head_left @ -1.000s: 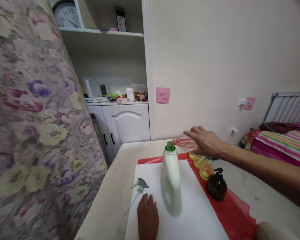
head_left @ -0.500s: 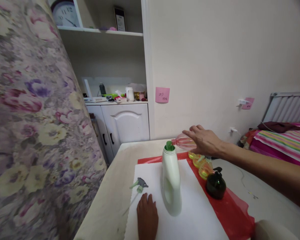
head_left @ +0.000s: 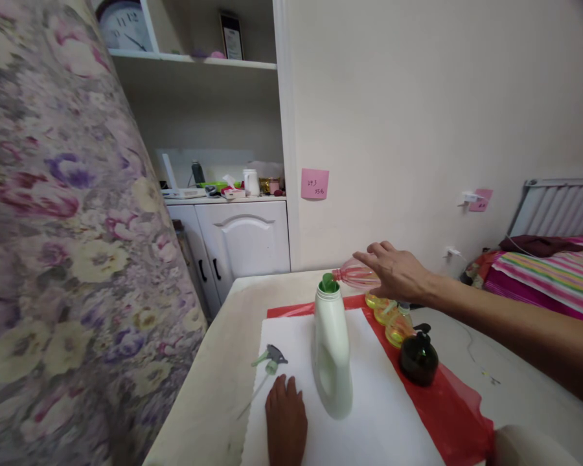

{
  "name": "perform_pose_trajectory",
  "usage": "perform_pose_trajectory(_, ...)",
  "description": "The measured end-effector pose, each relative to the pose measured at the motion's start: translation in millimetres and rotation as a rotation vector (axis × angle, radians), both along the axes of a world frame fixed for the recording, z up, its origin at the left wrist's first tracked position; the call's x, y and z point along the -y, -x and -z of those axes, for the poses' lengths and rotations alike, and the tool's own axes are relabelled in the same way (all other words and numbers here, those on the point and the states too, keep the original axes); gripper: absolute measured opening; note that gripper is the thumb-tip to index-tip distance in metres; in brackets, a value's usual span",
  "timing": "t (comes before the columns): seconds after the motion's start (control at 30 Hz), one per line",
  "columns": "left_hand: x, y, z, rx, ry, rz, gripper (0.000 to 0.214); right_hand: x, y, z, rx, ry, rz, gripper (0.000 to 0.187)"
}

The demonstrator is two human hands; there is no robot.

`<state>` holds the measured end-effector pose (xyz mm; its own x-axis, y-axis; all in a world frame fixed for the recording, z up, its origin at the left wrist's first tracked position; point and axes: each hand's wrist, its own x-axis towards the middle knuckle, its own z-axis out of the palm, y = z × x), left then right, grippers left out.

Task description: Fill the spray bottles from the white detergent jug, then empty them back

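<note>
My right hand (head_left: 396, 273) grips a clear pink plastic bottle (head_left: 355, 274), tipped on its side. The bottle's mouth touches or lies just over a green funnel (head_left: 328, 283) that sits in the neck of a pale green jug (head_left: 334, 362). The jug stands upright with its handle facing me. My left hand (head_left: 286, 414) lies flat, fingers outstretched and holding nothing, on a white sheet (head_left: 369, 414). Just beyond its fingertips is a trigger spray head (head_left: 271, 357) with a thin dip tube.
A dark green round bottle (head_left: 419, 358) and several bottles of yellow liquid (head_left: 398, 327) line the right side on a red plastic sheet (head_left: 447, 408). Under everything is a pale table (head_left: 214, 362). A floral curtain (head_left: 78, 259) hangs at left; a white cabinet (head_left: 250, 243) stands behind.
Almost nothing differs. Both hands, the pink bottle and the jug keep their places; the whole view has shifted very slightly.
</note>
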<state>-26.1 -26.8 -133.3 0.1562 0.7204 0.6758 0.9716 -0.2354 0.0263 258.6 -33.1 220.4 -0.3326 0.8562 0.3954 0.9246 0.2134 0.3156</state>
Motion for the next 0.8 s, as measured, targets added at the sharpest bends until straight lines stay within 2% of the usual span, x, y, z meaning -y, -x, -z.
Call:
perform_pose_trajectory(0.43,-0.7,0.2,1.2,-0.017,-0.030,0.005,0.028,0.2,-0.6,-0.7,0.012,-0.007,-0.005,0.072)
perform_pose_trajectory(0.8,1.9,-0.3,-3.5,-0.006,0.015,-0.011,0.030,1.1,1.2,-3.6,0.023,-0.002,-0.009,0.073)
